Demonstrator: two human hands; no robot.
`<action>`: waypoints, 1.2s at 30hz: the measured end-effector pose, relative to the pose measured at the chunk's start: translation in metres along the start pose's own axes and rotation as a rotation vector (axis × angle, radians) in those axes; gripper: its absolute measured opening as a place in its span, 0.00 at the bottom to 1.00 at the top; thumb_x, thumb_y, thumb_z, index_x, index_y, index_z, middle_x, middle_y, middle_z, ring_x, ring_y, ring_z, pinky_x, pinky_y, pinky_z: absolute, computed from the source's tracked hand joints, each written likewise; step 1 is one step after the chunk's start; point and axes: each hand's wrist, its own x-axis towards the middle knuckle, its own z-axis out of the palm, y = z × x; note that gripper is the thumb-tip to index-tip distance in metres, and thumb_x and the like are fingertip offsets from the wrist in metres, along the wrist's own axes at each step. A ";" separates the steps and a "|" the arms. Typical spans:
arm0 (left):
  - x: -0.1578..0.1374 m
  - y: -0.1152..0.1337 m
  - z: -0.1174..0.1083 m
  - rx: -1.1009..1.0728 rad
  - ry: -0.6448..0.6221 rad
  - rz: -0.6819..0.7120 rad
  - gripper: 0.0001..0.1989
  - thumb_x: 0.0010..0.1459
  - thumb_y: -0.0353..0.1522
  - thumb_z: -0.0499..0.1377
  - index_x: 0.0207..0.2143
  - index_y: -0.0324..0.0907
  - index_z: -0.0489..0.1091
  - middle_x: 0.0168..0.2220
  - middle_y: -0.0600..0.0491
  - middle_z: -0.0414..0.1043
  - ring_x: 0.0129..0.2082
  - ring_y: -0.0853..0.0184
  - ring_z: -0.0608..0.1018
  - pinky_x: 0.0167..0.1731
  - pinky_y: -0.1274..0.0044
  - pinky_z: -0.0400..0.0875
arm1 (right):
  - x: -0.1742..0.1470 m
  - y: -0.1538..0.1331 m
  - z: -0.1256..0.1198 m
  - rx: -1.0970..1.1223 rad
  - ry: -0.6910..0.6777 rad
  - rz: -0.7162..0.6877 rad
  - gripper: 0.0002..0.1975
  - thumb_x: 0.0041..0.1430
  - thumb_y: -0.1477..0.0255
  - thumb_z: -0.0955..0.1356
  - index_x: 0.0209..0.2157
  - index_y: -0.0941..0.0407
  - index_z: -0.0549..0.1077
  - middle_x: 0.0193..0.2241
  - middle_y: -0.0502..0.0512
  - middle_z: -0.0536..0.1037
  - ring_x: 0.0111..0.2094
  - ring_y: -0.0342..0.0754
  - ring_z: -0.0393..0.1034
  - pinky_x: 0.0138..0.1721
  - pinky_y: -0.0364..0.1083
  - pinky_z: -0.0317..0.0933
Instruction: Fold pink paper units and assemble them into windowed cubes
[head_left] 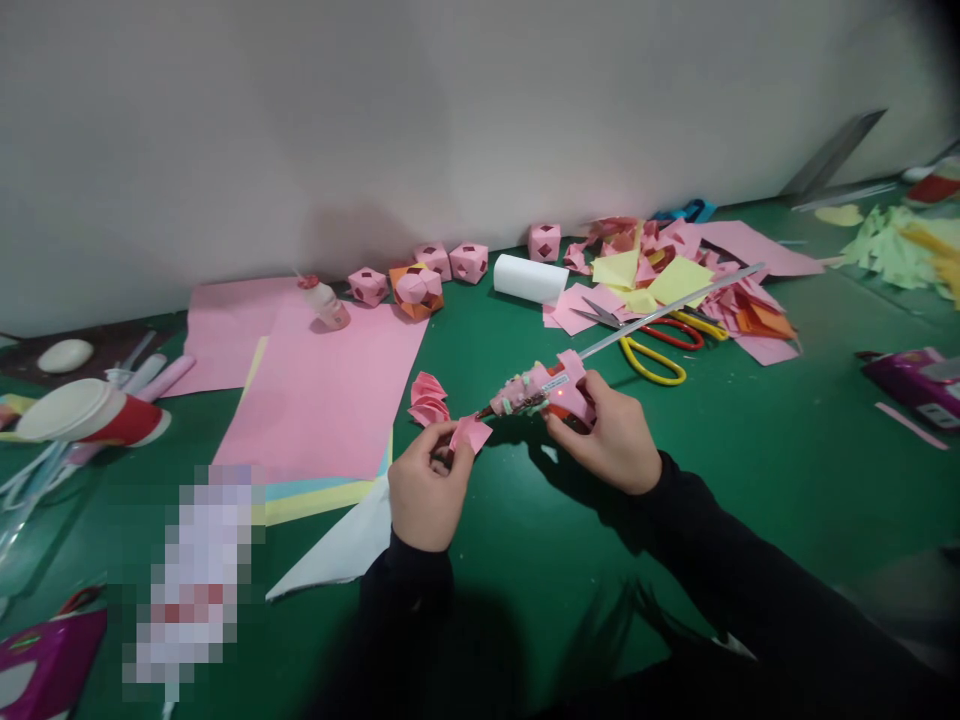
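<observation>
Glue gun (553, 384) held against a pink paper piece (474, 434), midway between the worktop's (750, 450) front and back edges.
My left grip (429, 490) is closed in a pinch on the paper piece, probably so its upper edge lies free for the nozzle (487, 410), which seems to touch it. My right grip (611, 430) is wrapped around the glue gun, apparently to aim it; a clear glue stick (672, 310) juts toward the back right corner. Pleated pink pieces (429, 398) lie just beyond my left grip, likely for easy reach. 5 folded paper balls (457, 265) sit along the back edge, perhaps out of the way.
</observation>
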 end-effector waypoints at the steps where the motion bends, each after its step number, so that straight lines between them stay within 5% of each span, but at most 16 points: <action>1: 0.000 0.000 0.000 -0.001 -0.003 0.002 0.11 0.51 0.38 0.59 0.30 0.42 0.78 0.19 0.58 0.68 0.16 0.73 0.65 0.18 0.81 0.62 | 0.000 0.000 0.000 -0.002 0.008 0.004 0.14 0.53 0.62 0.69 0.29 0.52 0.58 0.17 0.45 0.65 0.17 0.43 0.56 0.21 0.43 0.52; 36: 0.004 -0.005 -0.001 0.019 -0.021 -0.042 0.11 0.50 0.38 0.59 0.30 0.41 0.77 0.18 0.58 0.66 0.16 0.73 0.64 0.18 0.81 0.62 | 0.001 0.002 0.001 -0.041 -0.021 0.022 0.14 0.52 0.62 0.68 0.29 0.52 0.58 0.19 0.46 0.67 0.17 0.44 0.59 0.22 0.43 0.53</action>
